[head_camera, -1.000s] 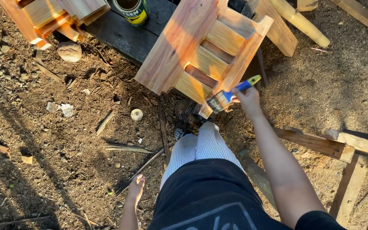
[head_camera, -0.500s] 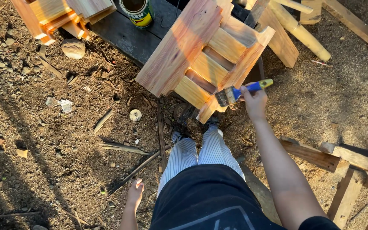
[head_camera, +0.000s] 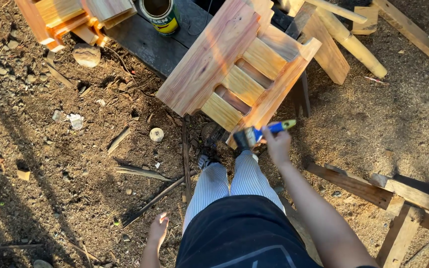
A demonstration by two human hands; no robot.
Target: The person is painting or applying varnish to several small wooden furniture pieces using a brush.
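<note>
My right hand (head_camera: 277,145) grips a paintbrush (head_camera: 261,133) with a blue and yellow handle. Its dark bristles rest against the lower corner of a slatted wooden frame (head_camera: 239,69) that leans tilted on a dark board (head_camera: 147,42). My left hand (head_camera: 157,231) hangs low beside my hip, fingers loose, holding nothing. My legs in striped trousers (head_camera: 229,181) stretch toward the frame, with dark shoes at its foot.
An open tin can (head_camera: 160,14) stands on the dark board at the top. Another wooden piece (head_camera: 63,17) lies top left, near a stone (head_camera: 86,54). Loose planks (head_camera: 388,191) lie on the right. Sticks and scraps litter the dirt ground.
My right hand has shifted the brush slightly along the frame's lower corner. The view has moved a little. My left hand stays low at my side.
</note>
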